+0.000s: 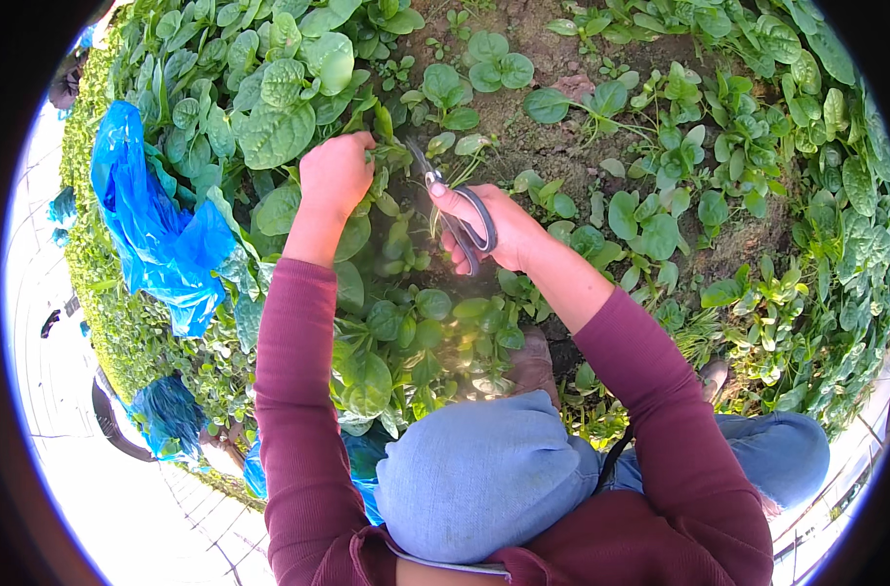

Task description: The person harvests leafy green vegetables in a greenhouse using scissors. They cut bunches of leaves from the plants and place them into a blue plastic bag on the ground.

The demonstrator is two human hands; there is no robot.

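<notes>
My left hand [337,172] is closed in a fist at the edge of a dense clump of broad green leaves [276,124], gripping leafy stems [386,143]; its fingertips are hidden from me. My right hand [500,223] holds a pair of scissors [468,231] with dark loop handles. Their blades point up and left, towards the stems beside my left fist, and look slightly apart. A few thin pale stems [463,172] show just beyond my right thumb; I cannot tell whether the hand holds them.
A crumpled blue plastic bag [159,227] lies on the plants at left. Another blue bag [168,417] sits lower left, with more blue plastic [364,469] beside my knee [482,469]. Low leafy plants [650,220] and bare soil [555,44] spread ahead and right. My shoe [533,362] is among the plants.
</notes>
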